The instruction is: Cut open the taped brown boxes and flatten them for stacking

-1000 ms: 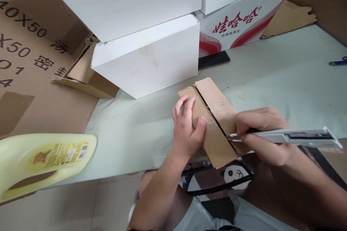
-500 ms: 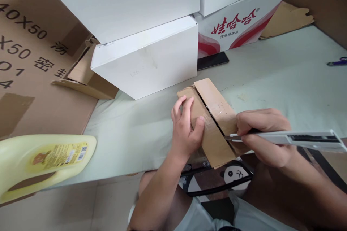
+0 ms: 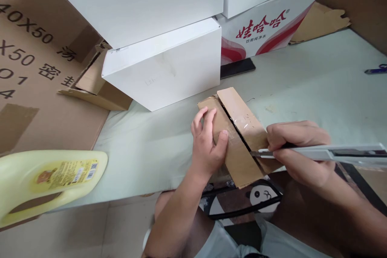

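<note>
A small brown cardboard box (image 3: 232,142) lies at the table's front edge, a dark gap running between its two top flaps. My left hand (image 3: 208,145) grips its left side, thumb on the top flap and fingers over the far side. In my right hand (image 3: 299,151) is a white utility knife (image 3: 320,153), held closed-fisted around the handle near the blade. The knife's tip touches the gap towards the box's near end. How deep the blade goes in I cannot tell.
Behind stand white boxes (image 3: 169,68) and a red-and-white printed carton (image 3: 260,28), with a black flat object (image 3: 238,68) at their foot. At left are a large carton (image 3: 45,56) and a pale yellow jug (image 3: 69,173). Purple-handled scissors (image 3: 376,71) lie far right.
My right hand and the utility knife have shifted slightly to the right, the tip still at the gap. My left hand and the box have stayed in place.
</note>
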Available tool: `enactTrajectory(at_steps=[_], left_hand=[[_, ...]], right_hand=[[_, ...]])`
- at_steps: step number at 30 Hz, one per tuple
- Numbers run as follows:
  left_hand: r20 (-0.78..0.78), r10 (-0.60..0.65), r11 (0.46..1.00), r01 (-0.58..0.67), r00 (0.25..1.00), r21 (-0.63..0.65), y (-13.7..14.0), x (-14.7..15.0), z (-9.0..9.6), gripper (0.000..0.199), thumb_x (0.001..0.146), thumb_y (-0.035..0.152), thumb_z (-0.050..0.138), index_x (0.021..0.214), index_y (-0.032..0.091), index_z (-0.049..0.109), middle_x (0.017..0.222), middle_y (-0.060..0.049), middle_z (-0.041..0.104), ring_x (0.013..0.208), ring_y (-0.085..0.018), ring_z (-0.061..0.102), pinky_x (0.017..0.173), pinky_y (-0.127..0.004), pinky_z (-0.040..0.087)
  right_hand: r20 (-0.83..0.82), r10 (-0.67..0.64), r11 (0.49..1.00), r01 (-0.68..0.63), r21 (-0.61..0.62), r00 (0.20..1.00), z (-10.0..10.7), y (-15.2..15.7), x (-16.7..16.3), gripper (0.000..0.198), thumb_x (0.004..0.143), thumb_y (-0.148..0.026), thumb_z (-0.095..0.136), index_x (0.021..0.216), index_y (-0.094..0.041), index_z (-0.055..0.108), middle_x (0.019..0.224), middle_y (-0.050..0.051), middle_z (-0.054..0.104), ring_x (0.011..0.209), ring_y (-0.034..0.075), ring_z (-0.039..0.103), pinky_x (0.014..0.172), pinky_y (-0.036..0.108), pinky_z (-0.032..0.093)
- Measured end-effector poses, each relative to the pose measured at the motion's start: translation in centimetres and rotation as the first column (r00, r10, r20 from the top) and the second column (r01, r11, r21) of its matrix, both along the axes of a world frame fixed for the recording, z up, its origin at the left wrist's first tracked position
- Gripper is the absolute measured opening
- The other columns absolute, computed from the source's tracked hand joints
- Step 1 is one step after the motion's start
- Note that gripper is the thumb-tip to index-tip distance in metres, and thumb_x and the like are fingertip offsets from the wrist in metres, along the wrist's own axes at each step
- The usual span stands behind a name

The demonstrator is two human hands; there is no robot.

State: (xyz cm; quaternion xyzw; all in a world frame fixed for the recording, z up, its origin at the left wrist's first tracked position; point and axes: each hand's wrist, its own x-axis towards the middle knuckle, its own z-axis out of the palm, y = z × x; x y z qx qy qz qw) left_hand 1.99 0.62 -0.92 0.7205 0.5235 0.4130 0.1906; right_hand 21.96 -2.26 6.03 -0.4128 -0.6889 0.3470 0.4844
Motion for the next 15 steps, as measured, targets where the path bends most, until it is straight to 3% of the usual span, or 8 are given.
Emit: enactTrajectory(at_steps=[4, 15], left_hand=[[0.011, -0.010, 1.000, 0.010, 1.000, -0.006, 0.0, -0.2, 0.0, 0.061, 0.105, 0.062, 0.040, 0.148, 0.020, 0.052, 0.153, -0.019, 0.048, 0.149, -0.035, 0.043, 0.125, -0.057, 0.035], [0.012, 0.000, 1.000, 0.001, 1.000, -0.031, -0.1, -0.2, 0.2, 0.061, 0.104, 0.062, 0.043, 0.146, 0.020, 0.054, 0.152, -0.019, 0.048, 0.148, -0.034, 0.045, 0.124, -0.056, 0.038]], right_hand=[[-0.060, -0.085, 0.996, 0.083, -0.034, 0.995, -0.2, -0.4, -0.4, 0.025, 0.075, -0.003, 0.048, 0.061, -0.022, 0.038, 0.056, -0.004, 0.029, 0.051, 0.011, 0.021, 0.049, 0.035, 0.016], [-0.031, -0.054, 0.996, 0.052, -0.072, 0.998, -1.0, -0.4, 0.7, 0.025, 0.080, -0.009, 0.047, 0.064, -0.023, 0.036, 0.055, -0.003, 0.028, 0.051, 0.013, 0.021, 0.051, 0.035, 0.016]])
